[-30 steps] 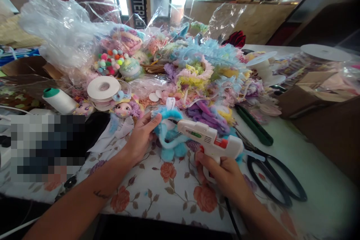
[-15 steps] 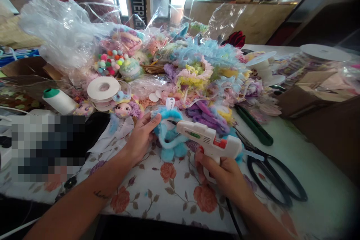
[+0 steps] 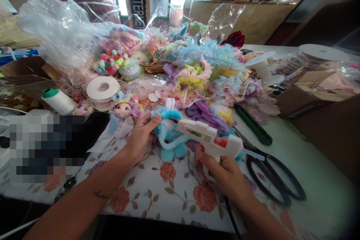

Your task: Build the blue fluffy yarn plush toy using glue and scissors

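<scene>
My left hand (image 3: pixel 142 137) pinches the left edge of a fluffy blue plush piece (image 3: pixel 172 150), its thumb on top. A small white tag (image 3: pixel 170 104) sticks up at the piece's far side. Wrapped round the handle of a white hot glue gun (image 3: pixel 201 132), my right hand (image 3: pixel 222 172) keeps its index finger by the red trigger. The gun's dark nozzle points left, at the inner side of the blue fluffy band; whether it touches cannot be made out. A clear glue stick (image 3: pixel 254 154) juts from the gun's back.
Black-handled scissors (image 3: pixel 277 180) and a green cutter (image 3: pixel 254 125) lie at right, near a cardboard box (image 3: pixel 323 116). Purple plush (image 3: pixel 208 116) sits behind the gun. A ribbon spool (image 3: pixel 102 88), thread cone (image 3: pixel 57 100) and heaped trims (image 3: pixel 205 54) fill the back. A cord (image 3: pixel 231 213) hangs below the gun.
The glue gun and my right hand have shifted very slightly right. My left hand keeps its hold on the blue plush piece.
</scene>
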Tool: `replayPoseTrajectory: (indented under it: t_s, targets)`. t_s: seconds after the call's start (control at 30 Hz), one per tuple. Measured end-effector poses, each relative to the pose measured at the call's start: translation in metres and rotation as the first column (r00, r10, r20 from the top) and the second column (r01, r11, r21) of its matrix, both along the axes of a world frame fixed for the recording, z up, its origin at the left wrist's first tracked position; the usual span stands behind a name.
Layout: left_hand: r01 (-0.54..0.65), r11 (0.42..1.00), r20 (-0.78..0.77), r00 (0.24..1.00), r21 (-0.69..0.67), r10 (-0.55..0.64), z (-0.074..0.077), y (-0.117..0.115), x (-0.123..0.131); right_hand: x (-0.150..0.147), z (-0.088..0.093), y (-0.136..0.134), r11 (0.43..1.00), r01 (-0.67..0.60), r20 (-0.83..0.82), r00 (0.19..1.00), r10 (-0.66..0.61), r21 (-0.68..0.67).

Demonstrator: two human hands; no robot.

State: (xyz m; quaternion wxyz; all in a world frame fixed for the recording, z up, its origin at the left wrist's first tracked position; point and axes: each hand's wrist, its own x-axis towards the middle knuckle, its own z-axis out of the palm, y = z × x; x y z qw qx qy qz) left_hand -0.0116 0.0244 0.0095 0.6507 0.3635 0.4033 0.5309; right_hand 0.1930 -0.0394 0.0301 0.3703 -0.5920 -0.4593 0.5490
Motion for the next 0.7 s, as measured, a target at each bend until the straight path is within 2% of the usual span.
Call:
replayPoseTrajectory:
  t_s: [0.7]
  targets:
    - [-0.001,1.000,0.004,1.000,0.003,0.001,-0.0008,0.0009,-0.0005,0.0044,-0.0040,0.0017,1.000,-0.028,0.006,1.000,0.028,-0.013]
